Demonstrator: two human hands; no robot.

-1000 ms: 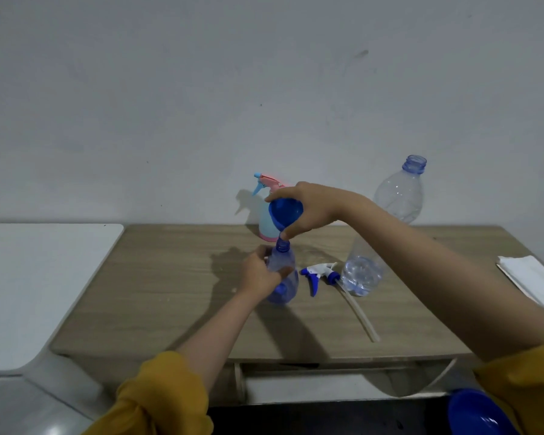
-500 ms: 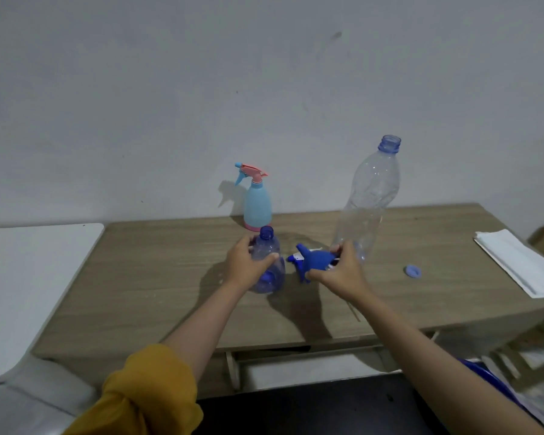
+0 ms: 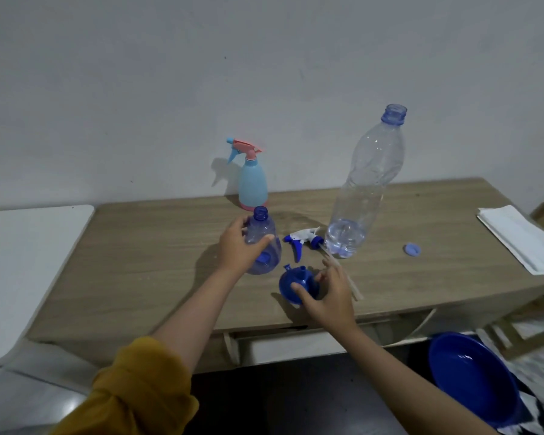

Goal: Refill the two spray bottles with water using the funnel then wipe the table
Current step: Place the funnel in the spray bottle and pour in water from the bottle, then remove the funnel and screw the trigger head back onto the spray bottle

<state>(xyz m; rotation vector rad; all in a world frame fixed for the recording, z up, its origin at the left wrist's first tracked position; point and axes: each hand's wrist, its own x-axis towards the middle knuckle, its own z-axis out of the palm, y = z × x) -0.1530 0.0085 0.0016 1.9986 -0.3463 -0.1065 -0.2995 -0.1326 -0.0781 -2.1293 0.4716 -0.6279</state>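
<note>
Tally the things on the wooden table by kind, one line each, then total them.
Spray bottles: 2, the pale blue bottle and the clear blue bottle
Water bottle: 1
Spray head: 1
Funnel: 1
Bottle cap: 1
Folded cloth: 1
Total: 7
</note>
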